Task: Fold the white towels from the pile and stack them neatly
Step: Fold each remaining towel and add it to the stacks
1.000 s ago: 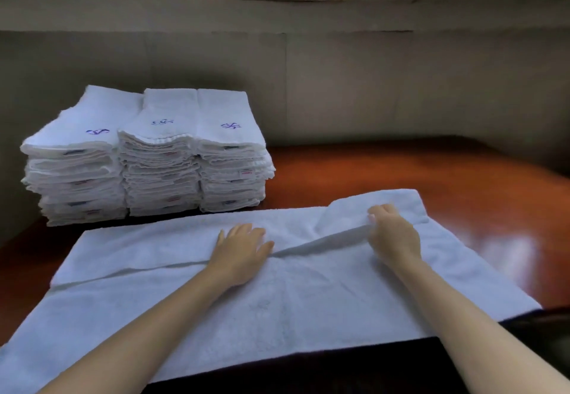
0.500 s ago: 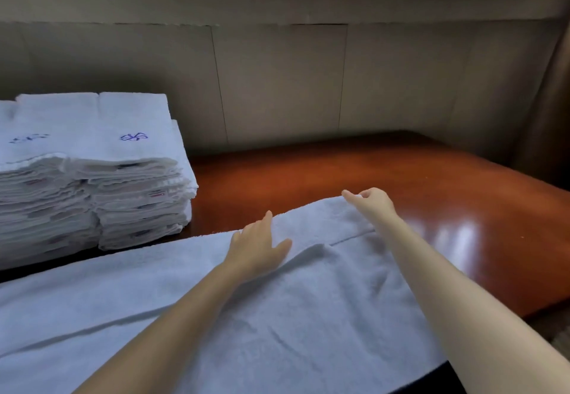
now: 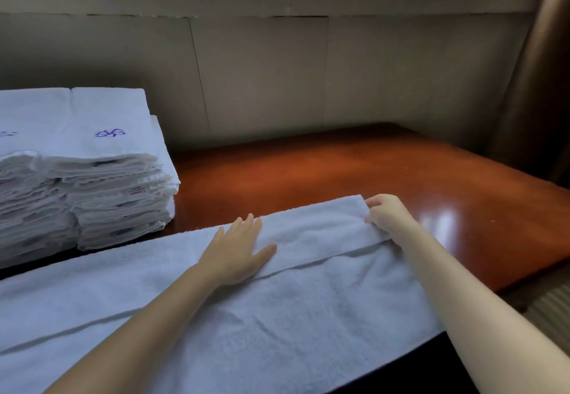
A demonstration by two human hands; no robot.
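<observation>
Many folded towels (image 3: 92,159) are already stacked. On this towel (image 3: 277,307) only the first fold is made: my left hand (image 3: 237,251) presses it flat, fingers straight, and my right hand (image 3: 387,217) pinches its corner.

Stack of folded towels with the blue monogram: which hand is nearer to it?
Left. The left hand lies flat on the spread towel, just right of the stack of folded towels. The right hand pinches the towel's far right corner, farther away.

A large white terry towel (image 3: 277,316) is lying spread before me, its far long edge folded over toward me; stacks of folded white monogrammed towels (image 3: 92,171) are standing far-left beside it.
</observation>
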